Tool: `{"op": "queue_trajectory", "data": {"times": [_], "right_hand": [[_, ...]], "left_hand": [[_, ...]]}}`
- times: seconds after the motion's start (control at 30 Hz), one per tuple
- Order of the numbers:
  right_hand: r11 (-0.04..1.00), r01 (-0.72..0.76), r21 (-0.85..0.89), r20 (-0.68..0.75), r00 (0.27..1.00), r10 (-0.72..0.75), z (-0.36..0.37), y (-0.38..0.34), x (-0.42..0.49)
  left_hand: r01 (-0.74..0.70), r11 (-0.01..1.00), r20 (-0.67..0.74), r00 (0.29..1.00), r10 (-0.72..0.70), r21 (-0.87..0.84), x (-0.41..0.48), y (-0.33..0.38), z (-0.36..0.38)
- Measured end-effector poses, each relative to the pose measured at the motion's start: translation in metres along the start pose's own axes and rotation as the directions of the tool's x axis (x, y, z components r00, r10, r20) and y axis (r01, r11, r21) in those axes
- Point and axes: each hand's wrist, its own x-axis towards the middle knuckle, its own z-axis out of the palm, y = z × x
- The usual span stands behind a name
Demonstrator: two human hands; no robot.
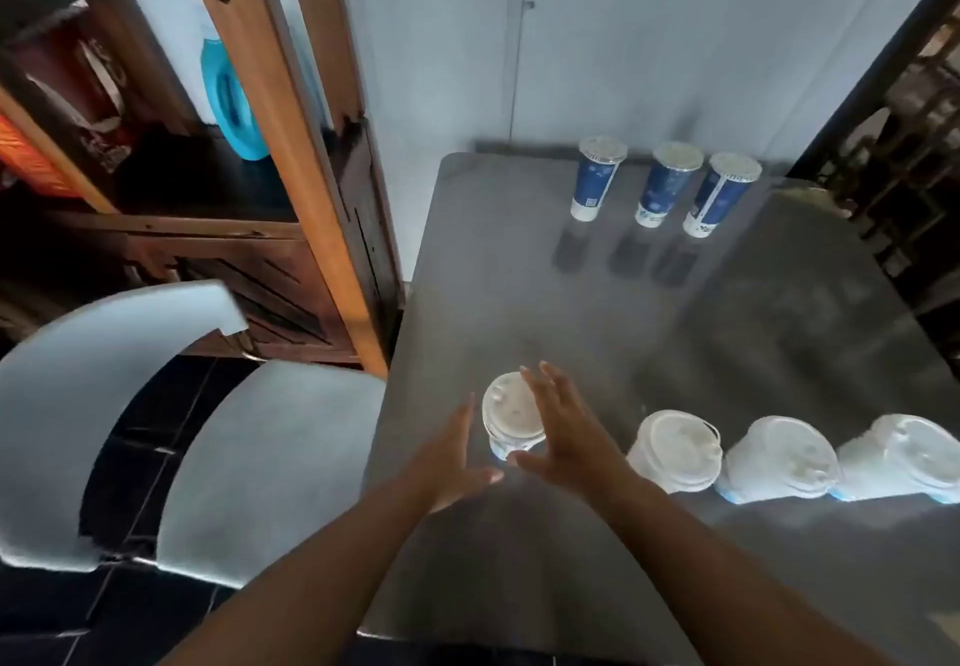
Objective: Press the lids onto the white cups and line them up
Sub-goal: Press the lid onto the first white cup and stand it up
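A white cup with its lid on [510, 413] stands near the left edge of the grey table [597, 312]. My left hand [451, 457] is just left of it and my right hand [561, 426] just right of it, both with fingers spread and flat, close to the cup but not closed around it. Three more lidded white cups stand in a row to the right: one [675, 450], a second [779, 463] and a third [904, 463] at the frame's right edge.
Three tall blue-and-white lidded cups [665, 182] stand in a row at the table's far end. A white chair [218, 437] is left of the table, with a wooden shelf unit [291, 146] behind it. A dark frame [914, 156] stands at the far right.
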Motion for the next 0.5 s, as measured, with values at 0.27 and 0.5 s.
{"op": "queue_trajectory", "data": {"times": [0.27,0.5], "right_hand": [[0.997,0.0,0.08,-0.067,0.998,0.006,0.008,0.005,0.008],[0.973,-0.034,0.228,0.024,0.999,0.029,-0.015,0.011,0.009]], "left_hand": [[-0.023,0.972,-0.069,0.998,0.007,-0.234,0.024,0.007,0.008],[-0.015,0.95,-0.012,1.0,0.012,-0.313,0.011,0.014,0.003]]}}
